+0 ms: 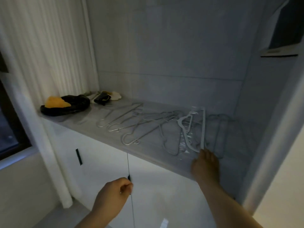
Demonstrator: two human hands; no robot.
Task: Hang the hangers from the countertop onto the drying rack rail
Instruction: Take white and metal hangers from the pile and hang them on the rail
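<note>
A grey stone-look countertop (77, 125) runs along a tiled recess above white cabinet doors (105, 163). The task's things are spread across it. Thin silver wire hangers (118, 123) lie flat in a loose overlapping row from the middle toward the front edge. A pale plastic hanger (195, 129) lies on crinkled clear plastic wrap (185, 146) nearer the right end. More grey hangers (217, 134) lie just beyond it, by the right wall.

The right hand (205, 163) reaches over the front edge, seen from its back, its fingertips (202, 151) at the near corner of the pale plastic hanger. Whether they pinch it or only touch it cannot be told.

The left hand (115, 193) hangs lower, in front of the dark gap between the cabinet doors, its fingers loosely curled with nothing seen in them.

At the back left corner sits a black plastic bag (72, 105) with a yellow lump (55, 102) on it. A white pleated curtain (41, 50) hangs to the left.
</note>
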